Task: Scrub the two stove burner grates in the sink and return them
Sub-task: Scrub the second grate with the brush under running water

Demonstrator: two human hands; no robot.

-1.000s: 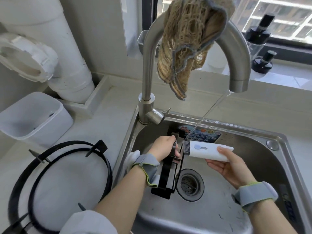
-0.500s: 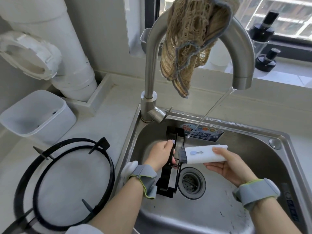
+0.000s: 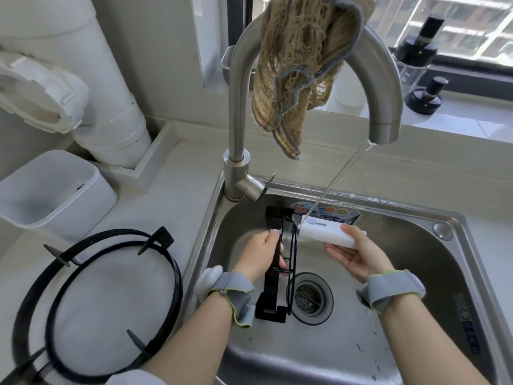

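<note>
Steel sink [image 3: 455, 218], tap [image 3: 238, 107] running: left hand [image 3: 261, 254] grips one grate [image 3: 273, 298] on edge, right hand [image 3: 358, 257] holds the brush [image 3: 324, 232]. The other grate [image 3: 156, 238] lies on the worktop [image 3: 180, 173]. Stiff, probably heavy, wet-slick — hold a bar.

One grate [image 3: 270, 295] stands in the sink [image 3: 410, 245], a second grate [image 3: 179, 282] left on the counter [image 3: 172, 195].

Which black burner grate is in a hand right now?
The grate on edge in the sink, gripped by the left hand; the right hand holds a white brush. The other grate lies flat on the counter.
</note>
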